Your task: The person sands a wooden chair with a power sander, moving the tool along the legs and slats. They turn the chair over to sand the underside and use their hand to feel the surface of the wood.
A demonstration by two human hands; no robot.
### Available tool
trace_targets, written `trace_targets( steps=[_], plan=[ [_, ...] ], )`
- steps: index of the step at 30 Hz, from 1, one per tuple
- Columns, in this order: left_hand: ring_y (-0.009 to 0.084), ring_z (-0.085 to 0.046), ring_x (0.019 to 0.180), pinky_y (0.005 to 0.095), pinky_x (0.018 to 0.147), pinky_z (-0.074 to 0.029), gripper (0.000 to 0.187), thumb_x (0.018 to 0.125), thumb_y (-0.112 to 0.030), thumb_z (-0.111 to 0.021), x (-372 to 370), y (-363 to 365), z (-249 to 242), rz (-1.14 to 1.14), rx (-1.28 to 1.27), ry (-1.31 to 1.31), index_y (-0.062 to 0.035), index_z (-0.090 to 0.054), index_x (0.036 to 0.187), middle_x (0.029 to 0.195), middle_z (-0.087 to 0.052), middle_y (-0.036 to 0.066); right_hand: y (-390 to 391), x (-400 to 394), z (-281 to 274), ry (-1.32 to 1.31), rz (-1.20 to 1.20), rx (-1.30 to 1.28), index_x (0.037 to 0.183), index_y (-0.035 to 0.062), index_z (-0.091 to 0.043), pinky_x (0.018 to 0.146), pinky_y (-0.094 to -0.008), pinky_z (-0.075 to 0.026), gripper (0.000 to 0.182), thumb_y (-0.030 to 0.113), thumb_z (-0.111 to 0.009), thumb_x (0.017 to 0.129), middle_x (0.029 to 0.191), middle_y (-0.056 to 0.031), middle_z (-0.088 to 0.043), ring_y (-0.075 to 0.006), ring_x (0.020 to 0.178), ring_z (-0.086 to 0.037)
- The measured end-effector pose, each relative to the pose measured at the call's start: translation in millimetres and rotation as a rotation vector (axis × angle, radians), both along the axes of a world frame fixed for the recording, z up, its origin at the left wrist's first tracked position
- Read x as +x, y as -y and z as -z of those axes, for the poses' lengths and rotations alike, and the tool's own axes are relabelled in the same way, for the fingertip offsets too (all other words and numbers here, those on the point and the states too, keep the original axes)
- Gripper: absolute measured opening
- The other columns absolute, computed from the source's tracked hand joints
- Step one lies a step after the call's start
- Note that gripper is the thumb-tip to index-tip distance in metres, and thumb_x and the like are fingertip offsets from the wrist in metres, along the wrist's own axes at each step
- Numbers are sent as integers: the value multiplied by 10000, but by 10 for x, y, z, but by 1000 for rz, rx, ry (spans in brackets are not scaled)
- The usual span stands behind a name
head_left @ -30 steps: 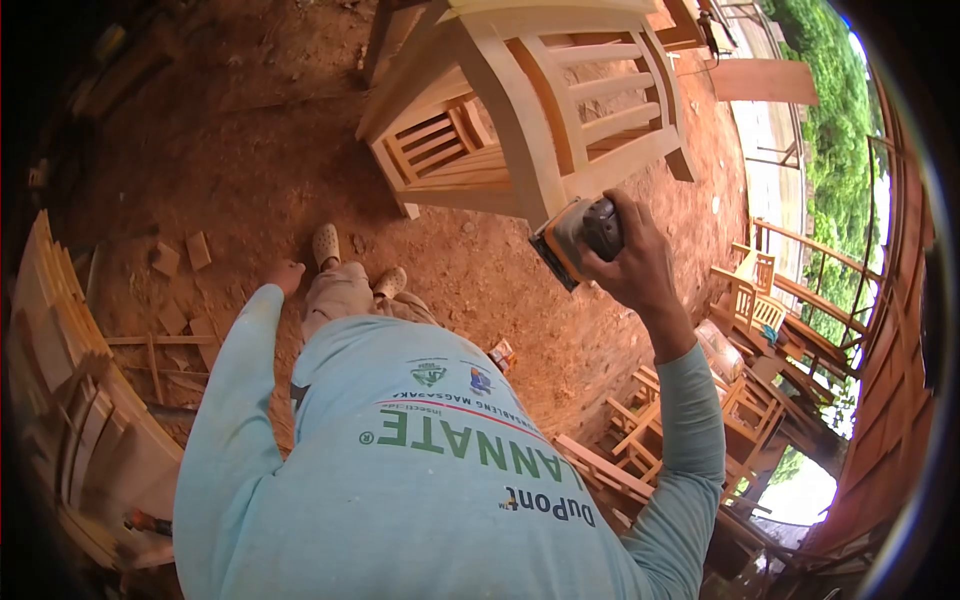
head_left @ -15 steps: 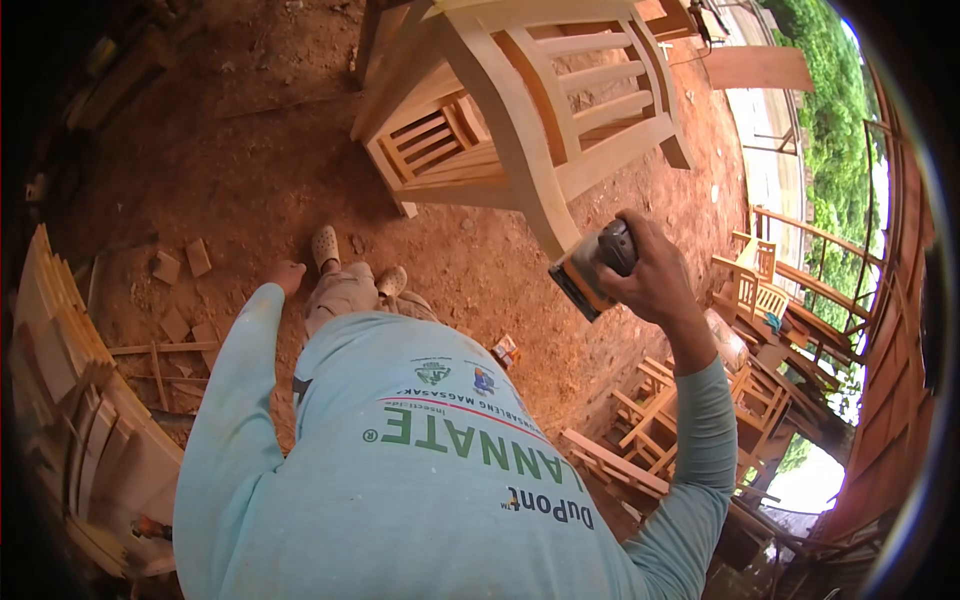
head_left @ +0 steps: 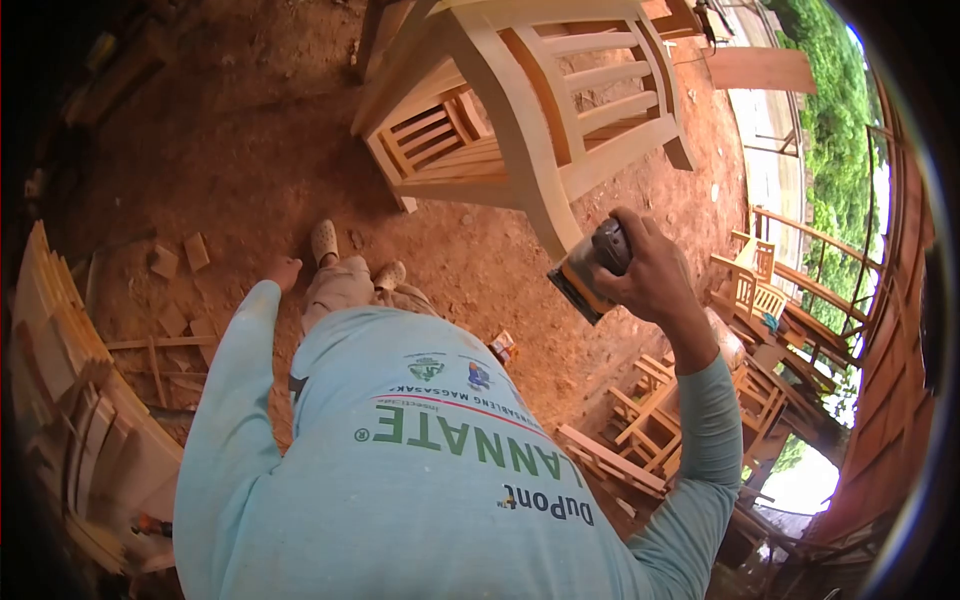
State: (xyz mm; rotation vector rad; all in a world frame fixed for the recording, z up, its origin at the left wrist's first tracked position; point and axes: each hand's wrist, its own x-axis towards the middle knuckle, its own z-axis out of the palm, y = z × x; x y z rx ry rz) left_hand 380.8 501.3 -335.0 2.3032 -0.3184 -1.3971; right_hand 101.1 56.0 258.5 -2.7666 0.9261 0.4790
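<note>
Right hand (head_left: 655, 275) at centre right of frame, closed around orange-and-grey palm sander (head_left: 590, 265); sander base against leg end of unfinished pale wooden chair (head_left: 530, 120). Left hand (head_left: 285, 272) at centre left, small and distorted; grip cannot be told. Chair top cut off by upper edge of frame.

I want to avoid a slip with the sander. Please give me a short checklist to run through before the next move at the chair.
1. Right hand grips sander firmly: ok.
2. Sander pad is at the end of the wooden chair leg: ok.
3. Left hand is away from the sander, down by the knee: ok.
4. Power cord routing: cannot tell.
5. Chair steady on the dirt floor: cannot tell.
</note>
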Motion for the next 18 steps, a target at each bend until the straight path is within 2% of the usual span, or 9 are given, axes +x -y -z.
trace_targets(
  steps=[4,6,7,9,15,16,18],
  plan=[
    [223,-693,765,421,739,-567,374,1007,-360,-659,9,-73,-57,88,22,74,0,-762,1000,901,-749,97,-50,123,30,-28,15,-59,1434,90,-585,838,-524,-612,757,323,-823,754,1179,-227,-682,-435,975,-740],
    [222,-698,764,430,738,-568,381,1007,-367,-657,-5,-73,-177,186,72,157,-2,-765,1002,892,-752,94,-41,118,148,102,19,-49,1438,95,-581,835,-523,-611,758,320,-816,754,1177,-230,-680,-439,969,-738],
    [303,-691,925,461,856,-550,420,1010,-385,-632,13,-48,-238,184,86,102,8,-767,1071,1026,-745,158,-44,98,180,165,21,-45,1440,97,-578,834,-522,-611,759,319,-813,754,1177,-231,-679,-441,966,-737],
    [465,-677,1248,525,1090,-513,525,1016,-422,-581,31,-48,-262,172,117,-9,27,-773,1208,1294,-733,286,-14,23,121,96,23,-32,1446,107,-574,829,-526,-610,758,315,-813,757,1181,-233,-678,-443,962,-737],
    [465,-676,1249,521,1089,-516,527,1015,-439,-588,32,-68,-187,66,51,-21,9,-782,1213,1319,-729,273,8,-5,17,3,8,-40,1457,135,-564,821,-536,-608,758,310,-818,764,1163,-234,-676,-447,955,-738],
    [463,-676,1252,521,1091,-514,531,1016,-440,-588,59,-41,-267,108,81,-27,7,-777,1229,1325,-728,270,-12,46,35,-17,26,-57,1457,137,-564,821,-537,-608,759,309,-821,764,1159,-233,-676,-446,956,-739],
    [457,-676,1258,520,1095,-512,539,1018,-443,-588,102,23,-396,193,139,-39,4,-767,1259,1338,-727,262,-37,55,170,128,24,-63,1456,139,-566,822,-533,-608,755,313,-821,767,1153,-233,-675,-446,957,-740]
  ],
)
